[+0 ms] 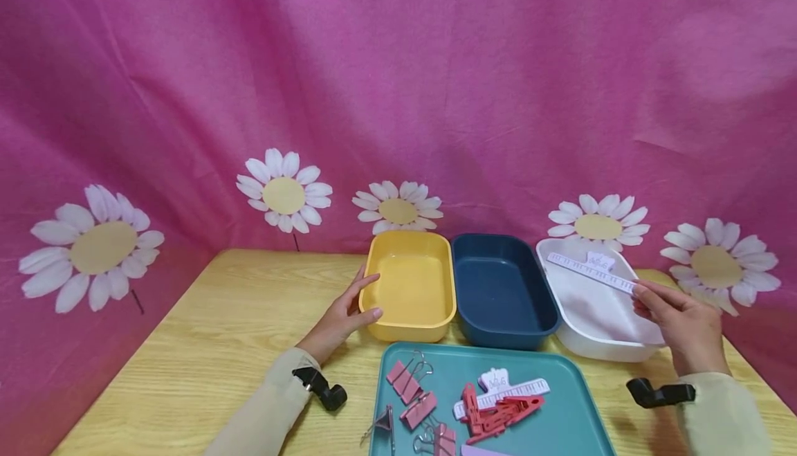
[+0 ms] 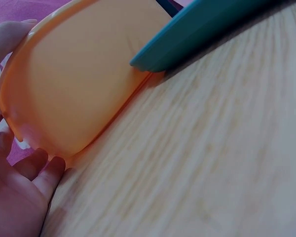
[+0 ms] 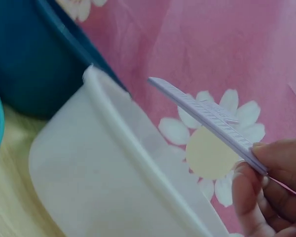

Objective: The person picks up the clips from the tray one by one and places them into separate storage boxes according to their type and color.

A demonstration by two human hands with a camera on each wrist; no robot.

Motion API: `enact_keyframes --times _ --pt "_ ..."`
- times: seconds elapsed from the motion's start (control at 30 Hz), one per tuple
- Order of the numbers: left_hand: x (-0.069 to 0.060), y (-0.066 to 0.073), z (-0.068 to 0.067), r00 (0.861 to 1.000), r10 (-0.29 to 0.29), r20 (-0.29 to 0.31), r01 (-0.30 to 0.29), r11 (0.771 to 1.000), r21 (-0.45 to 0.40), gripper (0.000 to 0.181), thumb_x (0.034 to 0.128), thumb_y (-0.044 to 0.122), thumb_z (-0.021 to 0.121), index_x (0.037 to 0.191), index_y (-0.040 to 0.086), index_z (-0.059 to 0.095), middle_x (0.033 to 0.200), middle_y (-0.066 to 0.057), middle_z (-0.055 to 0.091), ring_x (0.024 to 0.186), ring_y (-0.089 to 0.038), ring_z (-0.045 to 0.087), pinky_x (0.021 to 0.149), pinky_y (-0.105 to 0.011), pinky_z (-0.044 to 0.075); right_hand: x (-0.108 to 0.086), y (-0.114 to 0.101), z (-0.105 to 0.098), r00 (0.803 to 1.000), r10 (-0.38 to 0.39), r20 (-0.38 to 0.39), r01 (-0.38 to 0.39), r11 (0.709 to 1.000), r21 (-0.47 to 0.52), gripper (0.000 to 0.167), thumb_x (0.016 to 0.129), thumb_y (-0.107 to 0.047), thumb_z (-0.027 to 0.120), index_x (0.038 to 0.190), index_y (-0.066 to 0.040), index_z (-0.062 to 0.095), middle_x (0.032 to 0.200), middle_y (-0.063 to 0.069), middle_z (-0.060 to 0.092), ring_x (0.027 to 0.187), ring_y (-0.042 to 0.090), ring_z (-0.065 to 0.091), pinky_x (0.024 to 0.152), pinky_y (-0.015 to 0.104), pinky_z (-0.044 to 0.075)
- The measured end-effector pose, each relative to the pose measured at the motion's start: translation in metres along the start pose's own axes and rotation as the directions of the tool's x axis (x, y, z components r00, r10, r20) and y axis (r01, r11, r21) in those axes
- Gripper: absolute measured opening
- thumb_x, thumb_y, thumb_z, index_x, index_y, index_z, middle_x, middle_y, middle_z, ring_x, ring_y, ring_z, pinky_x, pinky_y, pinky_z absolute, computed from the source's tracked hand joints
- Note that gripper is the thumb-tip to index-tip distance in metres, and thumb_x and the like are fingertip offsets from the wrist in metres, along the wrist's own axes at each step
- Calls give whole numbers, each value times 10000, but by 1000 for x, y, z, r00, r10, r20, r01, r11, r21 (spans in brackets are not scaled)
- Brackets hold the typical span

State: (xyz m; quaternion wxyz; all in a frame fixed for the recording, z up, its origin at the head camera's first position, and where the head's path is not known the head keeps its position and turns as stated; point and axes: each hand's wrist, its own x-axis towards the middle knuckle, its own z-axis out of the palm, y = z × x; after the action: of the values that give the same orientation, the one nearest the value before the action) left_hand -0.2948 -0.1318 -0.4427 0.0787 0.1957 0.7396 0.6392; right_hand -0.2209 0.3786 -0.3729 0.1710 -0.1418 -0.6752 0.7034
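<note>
- The right hand [image 1: 691,324] pinches a pale ruler-shaped clip [image 1: 575,266] above the white bin [image 1: 613,350], near the tabletop's [image 1: 174,352] far right corner.
- The left hand [image 1: 339,314], fingers spread, touches the yellow bin's [image 1: 407,332] left rim; the hands are well apart.
- On the tray [image 1: 560,432], pink binder clips [image 1: 418,409] lie toward the left edge.

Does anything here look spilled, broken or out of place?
Nothing looks spilled or broken. The only untidy spot is on the tray, where red clips lie heaped, partly over a white clip; the held clip and yellow bin look normal.
</note>
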Motion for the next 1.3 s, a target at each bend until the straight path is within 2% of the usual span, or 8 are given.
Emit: enact_keyframes --times 0.23,0.4,0.53,0.67,0.8,0.97,1.13,1.3 --pt "1 1 -4 999 24 22 -24 1000 3 649 934 200 652 1502 242 341 1606 141 -21 1452 -159 153 1140 -360 241 3 6 -5 997 -8 -83 3 998 -59 241 812 -249 780 1051 -221 769 723 -159 701 630 20 647 575 126 518" --pt "0 4 -6 1000 17 8 -17 1000 17 646 931 211 656 1498 249 349 1604 148 -12 1452 -162 147 1138 -353 245 4 9 -8 993 -29 -118 9 986 -165 239 841 -277 749 1074 -228 761 691 -197 677 620 -4 628 560 118 507" --pt "-1 2 -4 1000 5 3 -5 1000 12 632 930 208 658 1485 271 363 1610 125 -13 1456 -174 138 1144 -362 229 4 10 -8 990 -72 -123 30 950 -310 314 860 -327 726 1140 -184 737 668 -226 650 627 -32 605 553 110 491" --pt "-1 1 -1 1000 -8 -5 8 1000 11 630 921 229 670 1476 291 378 1612 124 -4 1453 -166 154 1138 -359 245 4 11 -7 988 -88 -128 28 912 -409 394 874 -371 704 1191 -138 707 656 -246 623 638 -44 587 551 109 477" --pt "1 -1 0 1000 -11 -11 11 1000 15 621 917 252 675 1466 316 391 1606 151 14 1445 -142 175 1140 -346 245 3 12 -7 988 -95 -123 29 890 -455 469 874 -405 694 1222 -91 681 658 -264 609 638 -51 583 553 120 478" --pt "1 -3 1 1000 -3 0 3 1000 20 615 921 254 670 1463 323 386 1599 167 14 1453 -132 129 1158 -355 200 2 12 -8 990 -86 -108 23 872 -489 540 873 -440 683 1240 -44 656 668 -279 594 639 -60 576 553 124 481" --pt "0 -2 0 1000 -8 -15 9 999 35 608 925 258 665 1460 337 387 1594 179 19 1459 -139 100 1162 -368 195 2 11 -5 995 -68 -70 17 831 -557 665 870 -534 635 1297 -26 601 714 -297 566 686 -73 549 585 103 483" --pt "1 2 1 1000 -19 -18 20 999 40 605 938 211 647 1475 291 379 1598 168 16 1462 -133 88 1164 -368 188 2 9 -4 995 -71 -68 19 822 -569 659 846 -564 646 1260 -51 619 723 -278 578 674 -62 566 586 109 489"
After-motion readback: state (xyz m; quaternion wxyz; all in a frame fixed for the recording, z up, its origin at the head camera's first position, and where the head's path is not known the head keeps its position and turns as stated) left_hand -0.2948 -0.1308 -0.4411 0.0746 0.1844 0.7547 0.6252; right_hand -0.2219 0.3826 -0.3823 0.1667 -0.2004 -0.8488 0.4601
